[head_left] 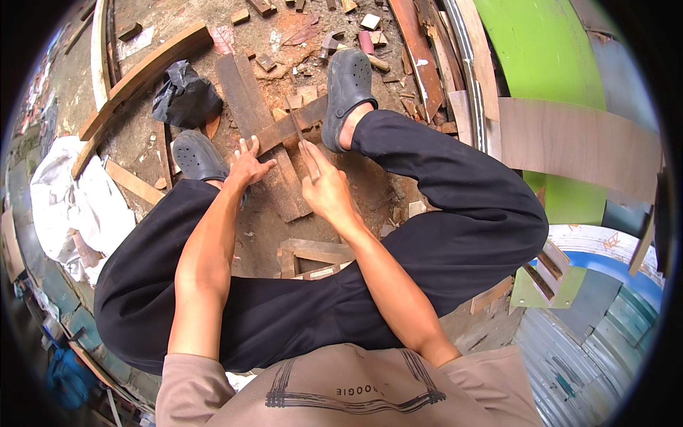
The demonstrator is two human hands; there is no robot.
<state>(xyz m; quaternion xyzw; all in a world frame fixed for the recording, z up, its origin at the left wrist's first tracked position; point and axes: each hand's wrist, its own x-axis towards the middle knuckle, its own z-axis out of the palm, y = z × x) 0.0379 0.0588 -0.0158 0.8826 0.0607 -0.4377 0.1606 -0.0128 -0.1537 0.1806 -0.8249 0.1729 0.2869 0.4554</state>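
My right hand (327,186) is closed round the wooden handle of a handsaw (294,122), whose thin blade shows nearly edge-on. The blade lies across a short brown wooden plank (274,134). With fingers spread, my left hand (250,165) presses on the plank's left end and does not wrap round it. At its right end, the plank meets my right clog (348,89). Beneath it, a longer worn board (290,186) runs crosswise on the ground. The teeth and any cut are too small to make out.
A hammer (329,44) and wood scraps lie beyond my right foot. Left of my left clog (198,156) are a black plastic bag (186,98), a curved timber (146,75) and a white sack (64,206). Boards and a green panel (548,50) stand at right.
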